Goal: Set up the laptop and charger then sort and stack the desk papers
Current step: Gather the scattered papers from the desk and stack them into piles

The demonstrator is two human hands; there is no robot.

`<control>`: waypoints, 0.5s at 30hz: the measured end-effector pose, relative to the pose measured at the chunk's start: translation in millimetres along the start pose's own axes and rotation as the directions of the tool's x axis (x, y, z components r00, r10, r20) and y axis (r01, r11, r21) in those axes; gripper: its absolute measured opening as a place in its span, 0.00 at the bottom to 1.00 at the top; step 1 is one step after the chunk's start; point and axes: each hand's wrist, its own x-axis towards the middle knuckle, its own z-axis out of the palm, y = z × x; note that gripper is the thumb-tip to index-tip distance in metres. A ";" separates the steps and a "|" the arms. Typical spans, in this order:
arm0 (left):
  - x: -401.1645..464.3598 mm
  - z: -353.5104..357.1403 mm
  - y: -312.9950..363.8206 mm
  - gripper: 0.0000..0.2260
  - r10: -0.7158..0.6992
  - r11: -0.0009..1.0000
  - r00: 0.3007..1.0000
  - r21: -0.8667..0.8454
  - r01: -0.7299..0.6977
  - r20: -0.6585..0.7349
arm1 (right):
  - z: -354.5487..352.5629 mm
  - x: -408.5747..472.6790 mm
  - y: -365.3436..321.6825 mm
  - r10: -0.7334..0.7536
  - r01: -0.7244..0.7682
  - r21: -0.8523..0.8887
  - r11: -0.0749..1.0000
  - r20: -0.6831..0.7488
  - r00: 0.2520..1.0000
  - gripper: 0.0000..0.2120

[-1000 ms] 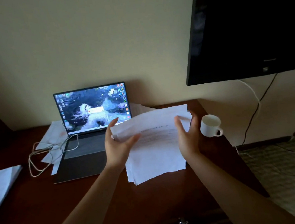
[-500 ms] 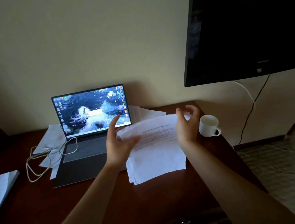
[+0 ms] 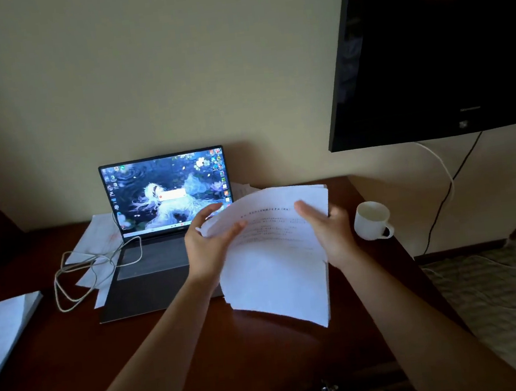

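Left hand (image 3: 211, 249) gripping the left edge of the sheaf of papers (image 3: 276, 257), thumb on the printed face, fingers behind. Right hand (image 3: 328, 232) gripping the right edge, thumb on top, fingers curled out of sight behind. Sheaf lifted off the tabletop (image 3: 204, 355), tilted toward the camera, near corner hanging low and apparently clear of the wood; edges not yet flush, a few sheets fanning out on the left and along the bottom.

Laptop (image 3: 163, 225) just left of the left hand, open and lit, screen toward the wall. Charger cable (image 3: 76, 274) looped in loose coils at its left side, lying over some loose sheets (image 3: 100, 235); whether plugged in, impossible to tell. Another paper pile (image 3: 1, 327) at the far left edge of the tabletop. White cup (image 3: 372, 221) just right of the sheaf, near the right hand.

Likely step in hand: the sorting and stacking, with the laptop part seemingly done. Next move probably calling for squaring the sheaf, tapping an edge on the wood to align it, then laying it flat, minding the cup close by. Loose sheets under the cable and behind the laptop yet to be gathered.
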 end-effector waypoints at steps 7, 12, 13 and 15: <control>-1.7 -6.1 -13.4 0.21 -0.073 0.997 0.997 -0.023 0.073 0.007 | -2.4 -4.3 10.7 0.049 -0.047 -0.031 0.998 0.071 0.996 0.06; 0.1 -10.1 -25.7 0.19 -0.162 0.986 0.986 0.050 0.160 0.032 | -9.1 -4.0 22.5 0.114 -0.100 -0.106 0.989 0.136 0.984 0.09; -2.4 -10.2 -27.7 0.17 -0.180 0.982 0.983 0.061 0.178 0.029 | -11.0 -5.3 28.7 0.125 -0.109 -0.128 0.986 0.131 0.983 0.09; -5.5 -7.5 -24.0 0.17 -0.155 0.987 0.988 0.044 0.155 -0.003 | -11.3 -4.6 31.8 0.111 -0.099 -0.123 0.987 0.101 0.989 0.08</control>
